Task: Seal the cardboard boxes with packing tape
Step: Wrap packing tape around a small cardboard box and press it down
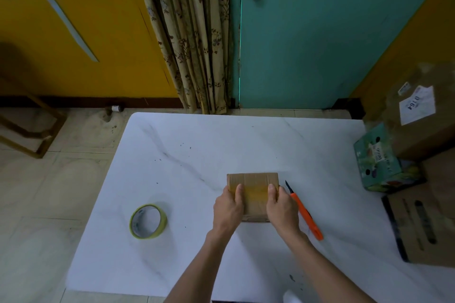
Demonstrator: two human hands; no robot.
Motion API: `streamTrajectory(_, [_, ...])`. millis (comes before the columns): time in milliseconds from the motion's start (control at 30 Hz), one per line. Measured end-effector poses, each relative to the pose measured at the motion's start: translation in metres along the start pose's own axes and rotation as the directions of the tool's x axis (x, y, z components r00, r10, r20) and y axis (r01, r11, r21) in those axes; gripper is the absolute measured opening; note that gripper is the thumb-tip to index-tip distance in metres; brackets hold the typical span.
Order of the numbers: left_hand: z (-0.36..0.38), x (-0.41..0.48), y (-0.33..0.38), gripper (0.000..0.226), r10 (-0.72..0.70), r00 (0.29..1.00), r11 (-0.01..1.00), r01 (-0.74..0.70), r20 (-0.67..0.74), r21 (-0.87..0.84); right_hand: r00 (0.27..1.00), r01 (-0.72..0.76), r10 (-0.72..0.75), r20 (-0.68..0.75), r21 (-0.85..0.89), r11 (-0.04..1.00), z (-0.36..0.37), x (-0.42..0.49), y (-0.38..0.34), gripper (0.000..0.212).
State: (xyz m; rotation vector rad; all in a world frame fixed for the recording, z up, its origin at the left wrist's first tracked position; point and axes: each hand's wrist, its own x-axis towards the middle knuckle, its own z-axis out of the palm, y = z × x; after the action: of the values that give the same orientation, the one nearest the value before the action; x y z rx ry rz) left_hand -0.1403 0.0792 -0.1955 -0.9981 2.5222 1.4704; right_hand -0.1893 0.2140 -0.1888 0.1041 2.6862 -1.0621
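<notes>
- Head view: your left hand (227, 206) and your right hand (283, 206) both hold the small cardboard box (253, 181). It sits flat on the white table (221, 145), right in front of you.
- Each hand wraps one side of the box. Each thumb lies on top, and the fingers curl down over the edge.
- A strip of yellow tape (253, 192) runs left to right across the top of the box, from one thumb to the other. I think you are pressing it down flat.
- The box is between your hands, so neither hand has to reach for it.
- The roll of yellow tape (148, 221) lies flat on the table, well apart on the left. Your left hand is nearer to it.
- The orange cutter (305, 214) lies just beside the box on the right, near your right hand. Its long side points away from you, with the dark blade at the far end. Take care with that tip.
- More boxes wait at the right edge: a green box (379, 160), a big brown box (418, 115) with a white label, and a brown carton (423, 224).
- Past the table you see a tiled floor (49, 179), a flowery curtain (192, 32) and a teal door (320, 32).
</notes>
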Motion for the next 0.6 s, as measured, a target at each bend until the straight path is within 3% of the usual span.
streamTrajectory(200, [0.000, -0.005, 0.003, 0.051, -0.045, 0.999, 0.996, 0.047, 0.028, -0.079, 0.995, -0.052, 0.045, 0.094, 0.076, 0.996, 0.000, 0.000, 0.000, 0.037])
streamTrajectory(367, [0.003, -0.010, 0.006, 0.070, -0.043, 0.999, 0.984, 0.044, 0.007, -0.172, 0.992, -0.099, 0.084, 0.094, 0.161, 0.982, 0.000, -0.003, -0.003, 0.046])
streamTrajectory(600, [0.003, -0.001, 0.000, 0.048, -0.014, 1.000, 1.000, 0.014, -0.004, -0.015, 1.000, -0.008, 0.009, 0.025, -0.072, 0.997, 0.002, 0.005, 0.000, 0.049])
